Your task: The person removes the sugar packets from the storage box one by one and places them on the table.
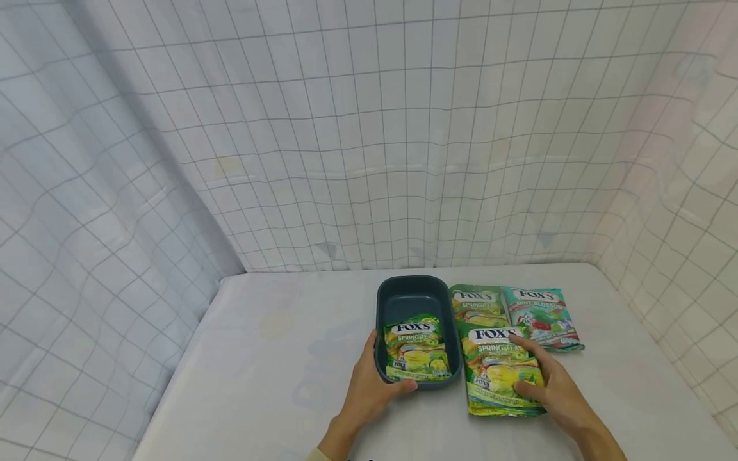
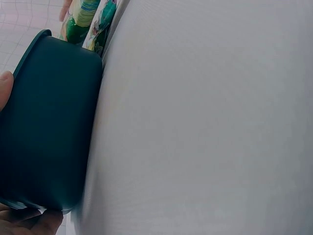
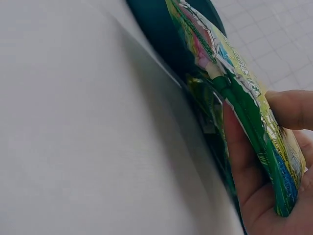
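A dark teal rectangular container [image 1: 411, 306] stands on the table, with one green Fox's Spring Tea candy bag [image 1: 416, 351] lying inside. My left hand [image 1: 369, 384] grips the container at its near left corner, the thumb along the near side. In the left wrist view, the container's outer wall [image 2: 54, 117] fills the left part, between thumb and fingers. To its right, my right hand [image 1: 558, 387] holds another Spring Tea candy bag [image 1: 490, 358] by its right side. The right wrist view shows this bag [image 3: 254, 122] pinched between thumb and fingers, raised at a slant.
Behind the held bag lies another Spring Tea bag [image 1: 475, 301]. A turquoise Fox's Mint Blossom candy bag [image 1: 544, 319] is at its right. White table cloth [image 1: 265, 371] stretches to the left. Grid-patterned curtains [image 1: 369, 141] hang around the back and sides.
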The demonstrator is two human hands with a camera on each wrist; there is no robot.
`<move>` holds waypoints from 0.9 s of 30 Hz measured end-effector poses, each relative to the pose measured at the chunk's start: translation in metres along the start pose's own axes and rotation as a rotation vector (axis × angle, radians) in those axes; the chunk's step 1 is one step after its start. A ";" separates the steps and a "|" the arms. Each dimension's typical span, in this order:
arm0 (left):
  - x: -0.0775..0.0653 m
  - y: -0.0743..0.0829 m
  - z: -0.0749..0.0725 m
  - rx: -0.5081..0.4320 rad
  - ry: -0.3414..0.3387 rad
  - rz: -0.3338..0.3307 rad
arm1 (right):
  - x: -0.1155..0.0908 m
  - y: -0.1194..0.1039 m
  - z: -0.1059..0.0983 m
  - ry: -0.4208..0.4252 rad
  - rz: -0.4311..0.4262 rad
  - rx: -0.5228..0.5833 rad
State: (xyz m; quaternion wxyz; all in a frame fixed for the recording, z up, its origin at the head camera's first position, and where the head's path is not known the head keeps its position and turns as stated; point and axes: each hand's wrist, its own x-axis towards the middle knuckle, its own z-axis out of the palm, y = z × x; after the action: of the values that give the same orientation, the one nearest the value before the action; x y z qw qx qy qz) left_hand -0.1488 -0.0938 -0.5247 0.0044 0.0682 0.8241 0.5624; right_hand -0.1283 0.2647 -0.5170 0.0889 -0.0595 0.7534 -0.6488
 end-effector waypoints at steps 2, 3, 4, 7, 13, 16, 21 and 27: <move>0.000 0.000 0.000 0.007 0.000 -0.006 | -0.001 0.003 0.004 0.000 -0.001 0.008; 0.000 0.000 0.001 0.008 0.000 -0.010 | -0.002 0.004 0.005 0.002 -0.003 0.009; 0.000 0.000 0.001 0.011 0.001 -0.012 | -0.002 0.005 0.007 0.002 -0.006 0.011; 0.000 0.000 0.001 0.012 -0.001 -0.019 | -0.003 0.009 0.010 0.003 -0.012 0.014; 0.000 0.001 0.001 0.011 0.000 -0.011 | -0.003 0.014 0.014 0.009 0.009 0.003; -0.001 0.001 0.000 0.009 0.000 -0.005 | -0.003 0.015 0.015 0.014 0.031 -0.012; 0.000 0.001 0.000 0.007 0.001 0.006 | -0.002 0.015 0.018 0.029 0.085 -0.059; 0.001 0.001 0.000 0.014 0.001 0.002 | 0.000 0.013 0.023 0.070 0.139 -0.158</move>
State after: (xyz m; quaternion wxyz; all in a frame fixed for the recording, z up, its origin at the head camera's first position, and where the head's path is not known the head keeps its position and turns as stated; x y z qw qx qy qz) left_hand -0.1492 -0.0932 -0.5243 0.0030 0.0687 0.8278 0.5568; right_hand -0.1228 0.2443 -0.5335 0.1022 0.0086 0.8072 -0.5812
